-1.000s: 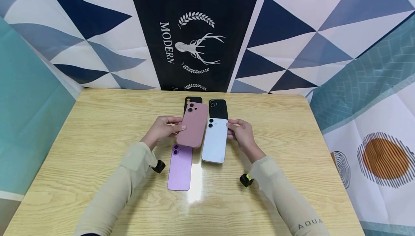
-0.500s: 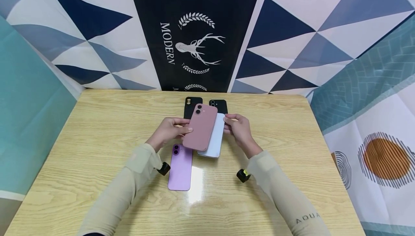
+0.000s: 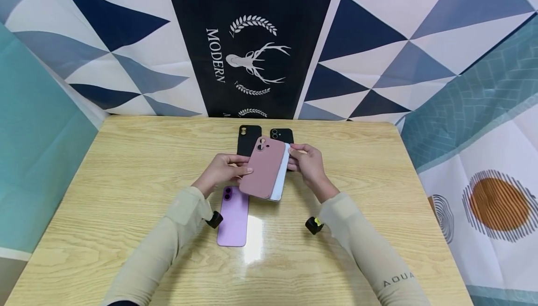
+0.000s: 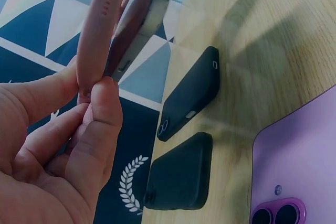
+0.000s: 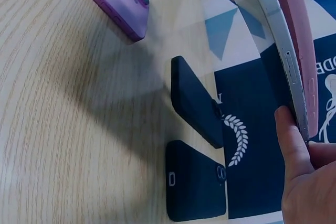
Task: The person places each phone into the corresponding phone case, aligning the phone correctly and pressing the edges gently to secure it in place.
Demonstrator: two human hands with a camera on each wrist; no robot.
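Observation:
My left hand (image 3: 222, 170) pinches a pink phone case (image 3: 262, 168) by its left edge, thumb on the back and fingers behind. Side cutouts show along the pink case (image 4: 97, 30) in the left wrist view. My right hand (image 3: 311, 166) holds a white phone (image 3: 279, 175) by its upper right edge. The phone lies behind the case and is mostly hidden by it, with a strip showing on the right. In the right wrist view the white phone (image 5: 283, 45) and the case stand almost parallel, close together, both raised off the table.
A purple phone (image 3: 232, 219) lies back up on the wooden table (image 3: 138, 194), just below the left hand. Behind the held pieces lie a black phone case (image 3: 249, 138) and a second black, phone-shaped piece (image 3: 282, 134). A patterned cloth (image 3: 248, 86) hangs along the table's back edge.
The white phone has moved left and slightly up, behind the pink case. The pink case has shifted right and tilted over it. Both hands have come closer together, keeping their holds.

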